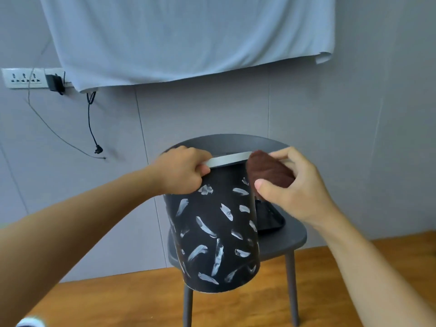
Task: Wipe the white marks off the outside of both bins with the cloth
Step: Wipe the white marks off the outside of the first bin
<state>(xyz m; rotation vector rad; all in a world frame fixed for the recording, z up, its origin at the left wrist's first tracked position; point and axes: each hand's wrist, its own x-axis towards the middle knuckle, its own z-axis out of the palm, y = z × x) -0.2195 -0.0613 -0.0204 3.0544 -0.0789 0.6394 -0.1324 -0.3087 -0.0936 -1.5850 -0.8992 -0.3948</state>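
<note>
While gripped only at its pale rim by the left hand (182,172), the black bin (213,230) hangs in front of the grey chair (286,237), tilted, base toward the camera, apparently off the seat. Left fingers curled round the rim, clamped. Right hand (295,185) at the bin's upper right side, fingers and thumb pinched on the brown cloth (269,172), pressed against the wall near the rim.

Head view, risks as a judgement: with one-hand support at the rim only, a hard push of the cloth could swing or twist the bin out of the grip, then down onto the wooden floor (118,300). Also possible: smearing of the white marks (205,226) instead of removal, since many strokes cover the wall. Dark flat object (269,220) on the seat behind the bin, perhaps the second bin or a tray, cannot tell; could be knocked.

No readable brand, label or writing anywhere; only a socket strip (23,77) on the far left wall.
</note>
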